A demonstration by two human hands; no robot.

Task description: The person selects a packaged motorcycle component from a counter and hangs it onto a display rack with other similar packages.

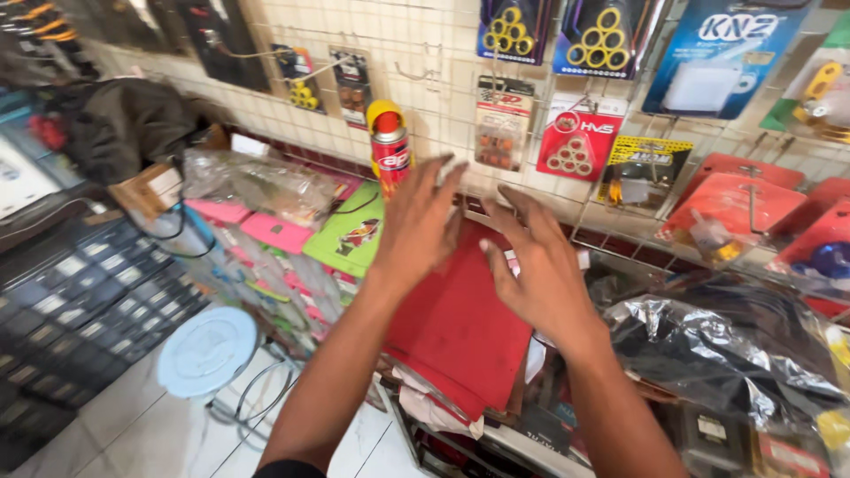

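My left hand (418, 226) is spread open, fingers pointing up, over the top left corner of a flat red sheet (452, 327) that lies on a stack of packets. My right hand (538, 261) is also open, fingers apart, resting over the sheet's upper right edge. Neither hand grips anything. Just beyond my left fingertips a red spray can with a yellow cap (389, 146) stands upright against the wire wall rack.
A wire grid wall (416, 53) holds hanging packets of small yellow rollers and parts. Pink and green packets (350, 235) stand in rows at left. A crinkled dark plastic bag (717, 354) lies at right. A white round stool (205, 351) stands on the tiled floor below.
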